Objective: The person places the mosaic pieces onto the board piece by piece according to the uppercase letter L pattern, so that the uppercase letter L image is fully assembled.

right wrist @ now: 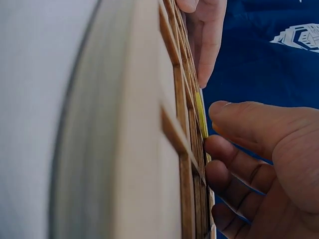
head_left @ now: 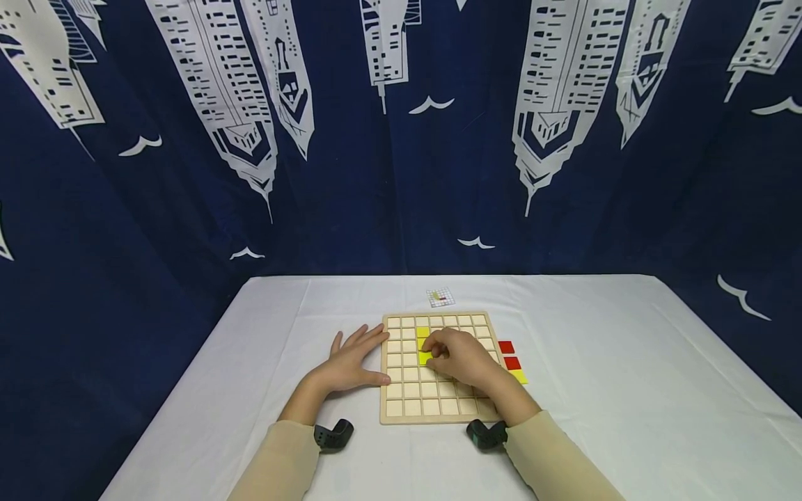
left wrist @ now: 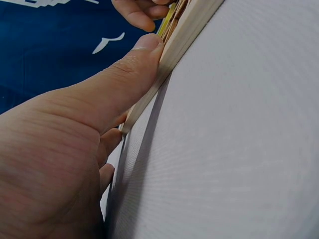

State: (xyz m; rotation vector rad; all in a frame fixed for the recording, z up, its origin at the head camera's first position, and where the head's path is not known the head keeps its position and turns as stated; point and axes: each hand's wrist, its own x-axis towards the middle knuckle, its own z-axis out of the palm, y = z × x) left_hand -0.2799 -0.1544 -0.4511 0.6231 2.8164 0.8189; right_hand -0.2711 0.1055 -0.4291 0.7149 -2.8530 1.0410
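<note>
A wooden grid board [head_left: 410, 419] lies on the table, with yellow tiles in one column of its cells. My right hand [head_left: 462, 356] reaches over the board from the right, its thumb and curled forefinger at the lowest yellow tile [head_left: 425, 358]. Seen from the right wrist, the thumb and fingertips [right wrist: 219, 144] come right up to the yellow edge [right wrist: 201, 114]. At the board's left side, my left hand [head_left: 347, 365] is spread with extended fingers, steadying the frame. The left wrist view has its thumb [left wrist: 132, 69] pressed along the wooden rim [left wrist: 172, 59].
Beside the board's right edge lie two red tiles [head_left: 506, 347] and a yellow tile [head_left: 519, 376]. Behind the board sits a small card with a coloured grid [head_left: 441, 297]. White cloth [head_left: 626, 376] covers the table, and a dark blue curtain [head_left: 401, 174] hangs behind.
</note>
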